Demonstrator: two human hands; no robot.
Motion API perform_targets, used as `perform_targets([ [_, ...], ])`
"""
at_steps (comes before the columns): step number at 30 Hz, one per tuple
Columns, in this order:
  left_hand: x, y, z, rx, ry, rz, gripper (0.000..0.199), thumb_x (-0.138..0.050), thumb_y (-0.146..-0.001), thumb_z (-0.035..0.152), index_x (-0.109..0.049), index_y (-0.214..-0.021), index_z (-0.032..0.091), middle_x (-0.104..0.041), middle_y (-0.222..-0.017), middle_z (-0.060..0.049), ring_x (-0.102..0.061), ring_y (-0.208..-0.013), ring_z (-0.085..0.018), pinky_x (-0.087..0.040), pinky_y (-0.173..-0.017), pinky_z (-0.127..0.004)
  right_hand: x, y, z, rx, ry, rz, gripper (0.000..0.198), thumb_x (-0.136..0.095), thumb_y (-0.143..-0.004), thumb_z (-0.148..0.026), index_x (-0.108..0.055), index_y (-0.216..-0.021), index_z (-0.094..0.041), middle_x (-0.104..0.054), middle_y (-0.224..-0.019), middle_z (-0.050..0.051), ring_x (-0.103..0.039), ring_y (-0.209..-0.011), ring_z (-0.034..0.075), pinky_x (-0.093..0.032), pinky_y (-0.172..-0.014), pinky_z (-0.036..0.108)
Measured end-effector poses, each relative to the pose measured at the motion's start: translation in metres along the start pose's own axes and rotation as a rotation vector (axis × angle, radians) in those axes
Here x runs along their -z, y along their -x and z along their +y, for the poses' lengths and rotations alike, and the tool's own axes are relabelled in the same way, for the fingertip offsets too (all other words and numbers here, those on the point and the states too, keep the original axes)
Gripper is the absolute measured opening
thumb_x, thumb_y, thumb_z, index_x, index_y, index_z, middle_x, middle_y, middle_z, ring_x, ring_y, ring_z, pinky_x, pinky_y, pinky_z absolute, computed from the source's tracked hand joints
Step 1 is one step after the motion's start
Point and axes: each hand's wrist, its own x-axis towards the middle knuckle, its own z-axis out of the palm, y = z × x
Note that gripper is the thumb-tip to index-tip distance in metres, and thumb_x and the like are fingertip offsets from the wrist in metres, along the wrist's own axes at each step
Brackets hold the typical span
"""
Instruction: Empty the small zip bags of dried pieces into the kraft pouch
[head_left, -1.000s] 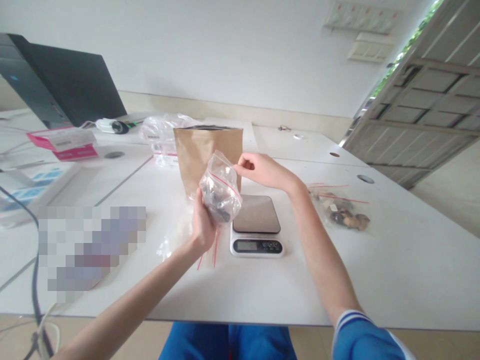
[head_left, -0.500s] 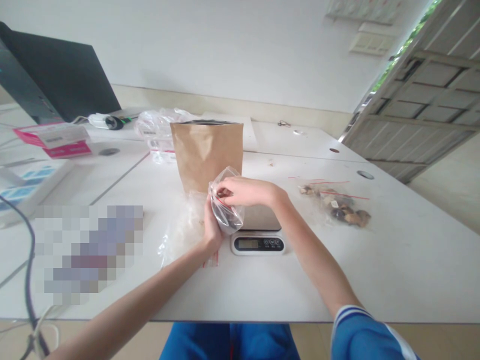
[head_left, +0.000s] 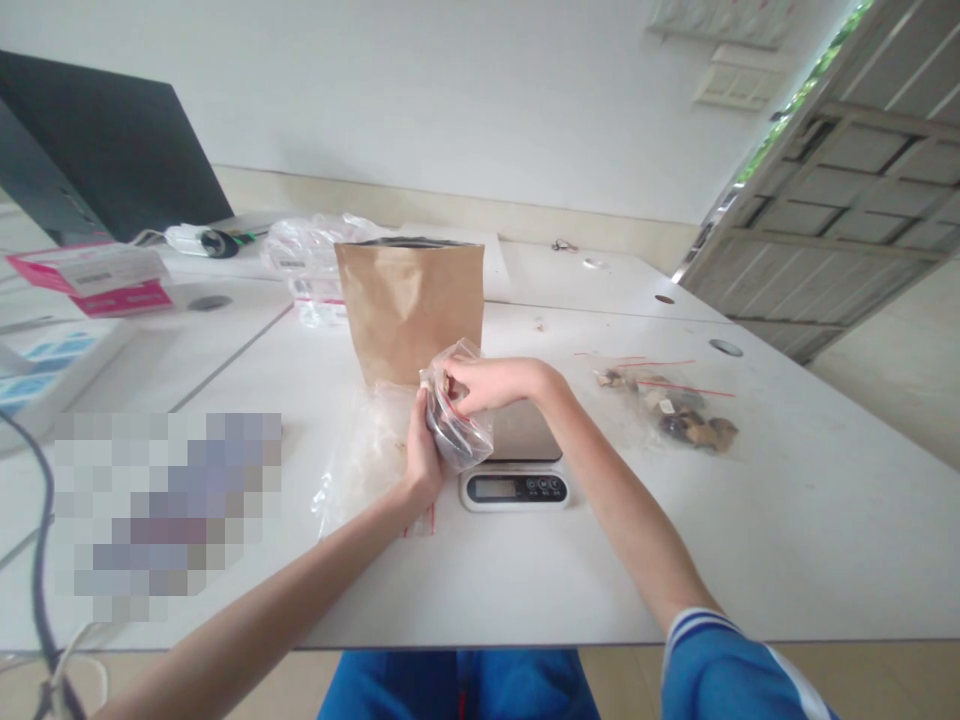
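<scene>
My left hand (head_left: 424, 450) is wrapped round a clear zip bag (head_left: 466, 447) with a red seal line, tilted above the kitchen scale (head_left: 517, 488). Something dark shows through the plastic. The curled fingers of my right hand (head_left: 480, 384) are at the bag's mouth, partly behind the plastic. A small brownish bit shows by those fingertips, too unclear to name. Just behind both hands a brown paper pouch (head_left: 412, 310) stands upright with its top open. Clear plastic bags (head_left: 367, 450) lie flat beside my left hand.
Zip bags with brown, dried-looking pieces (head_left: 694, 425) lie right of the scale. Pink-and-white boxes (head_left: 120, 295), a white camera-like device (head_left: 199, 240) and a black monitor (head_left: 112, 140) stand at the back left. A dark cable (head_left: 41, 560) hangs over the left front edge.
My right hand has moved slightly down and right at the bag's mouth, its fingers more curled. The zip bag has shifted slightly right in my left hand. The view has shifted a little.
</scene>
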Motion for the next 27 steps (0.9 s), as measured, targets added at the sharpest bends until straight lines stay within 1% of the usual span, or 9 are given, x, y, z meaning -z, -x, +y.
perform_targets([
  [4, 0.0, 0.001, 0.001, 0.009, -0.024, -0.012, 0.027, -0.05, -0.089, 0.034, -0.071, -0.081, 0.019, -0.073, -0.074, 0.0, -0.067, -0.064, -0.014, -0.053, -0.063, -0.021, -0.001, 0.001, -0.003, -0.008, 0.087, 0.045, 0.023, -0.064, -0.077, -0.026, -0.042, -0.08, -0.019, -0.051, -0.108, 0.011, -0.051, -0.106, 0.025, -0.045, -0.088, 0.032],
  [9, 0.0, 0.0, 0.0, -0.023, -0.02, -0.016, 0.021, -0.06, -0.082, 0.035, -0.07, -0.079, 0.017, -0.073, -0.075, -0.001, -0.067, -0.064, -0.015, -0.054, -0.066, -0.023, -0.003, 0.002, -0.005, 0.015, 0.107, 0.074, 0.022, -0.062, -0.075, -0.023, -0.04, -0.074, -0.02, -0.049, -0.106, 0.01, -0.051, -0.107, 0.025, -0.046, -0.09, 0.03],
  [11, 0.0, 0.0, -0.001, -0.04, -0.013, -0.016, 0.021, -0.062, -0.08, 0.035, -0.071, -0.08, 0.016, -0.073, -0.077, -0.003, -0.068, -0.068, -0.017, -0.054, -0.069, -0.025, -0.003, 0.002, -0.005, 0.033, 0.097, 0.073, 0.02, -0.061, -0.075, -0.023, -0.041, -0.074, -0.02, -0.051, -0.104, 0.009, -0.053, -0.102, 0.024, -0.047, -0.084, 0.029],
  [13, 0.0, 0.0, -0.001, -0.052, -0.007, -0.015, 0.022, -0.059, -0.083, 0.033, -0.071, -0.081, 0.015, -0.073, -0.081, -0.004, -0.069, -0.078, -0.02, -0.054, -0.074, -0.026, -0.003, 0.001, -0.005, 0.039, 0.07, 0.041, 0.019, -0.061, -0.075, -0.022, -0.042, -0.077, -0.02, -0.054, -0.097, 0.008, -0.056, -0.088, 0.02, -0.048, -0.071, 0.027],
  [16, 0.0, 0.001, 0.0, -0.038, -0.002, -0.007, 0.025, -0.052, -0.087, 0.032, -0.071, -0.082, 0.017, -0.073, -0.084, -0.005, -0.069, -0.084, -0.022, -0.054, -0.075, -0.026, -0.004, -0.002, -0.003, 0.042, 0.037, 0.019, 0.019, -0.061, -0.074, -0.023, -0.043, -0.077, -0.018, -0.056, -0.086, 0.005, -0.054, -0.07, 0.015, -0.043, -0.056, 0.025],
  [19, -0.001, 0.001, 0.001, -0.021, 0.028, -0.024, 0.026, -0.05, -0.089, 0.032, -0.071, -0.081, 0.018, -0.074, -0.084, -0.006, -0.069, -0.084, -0.023, -0.054, -0.073, -0.027, -0.005, -0.005, -0.001, 0.079, 0.007, -0.029, 0.015, -0.06, -0.075, -0.021, -0.046, -0.073, -0.016, -0.055, -0.076, 0.003, -0.052, -0.065, 0.013, -0.04, -0.053, 0.023],
  [22, -0.003, 0.003, 0.003, 0.009, 0.049, -0.004, 0.031, -0.046, -0.091, 0.032, -0.07, -0.079, 0.016, -0.073, -0.077, -0.005, -0.069, -0.073, -0.02, -0.054, -0.068, -0.026, -0.005, -0.008, 0.0, 0.11, -0.027, -0.123, 0.009, -0.056, -0.079, -0.019, -0.05, -0.073, -0.015, -0.053, -0.069, 0.0, -0.052, -0.062, 0.011, -0.039, -0.054, 0.022],
  [24, -0.004, 0.005, 0.005, 0.041, 0.05, 0.021, 0.035, -0.042, -0.093, 0.031, -0.069, -0.075, 0.015, -0.071, -0.07, -0.004, -0.066, -0.062, -0.016, -0.053, -0.062, -0.024, -0.006, -0.008, -0.001, 0.098, 0.0, -0.111, 0.01, -0.057, -0.08, -0.023, -0.052, -0.077, -0.014, -0.056, -0.077, 0.002, -0.054, -0.067, 0.013, -0.041, -0.057, 0.022],
  [27, -0.006, 0.006, 0.006, 0.061, 0.064, 0.025, 0.038, -0.041, -0.094, 0.03, -0.067, -0.072, 0.015, -0.068, -0.064, -0.002, -0.062, -0.052, -0.013, -0.05, -0.056, -0.023, -0.009, -0.009, -0.001, 0.07, 0.1, -0.02, 0.025, -0.063, -0.078, -0.032, -0.055, -0.09, -0.011, -0.056, -0.104, 0.011, -0.057, -0.086, 0.019, -0.046, -0.068, 0.025],
])
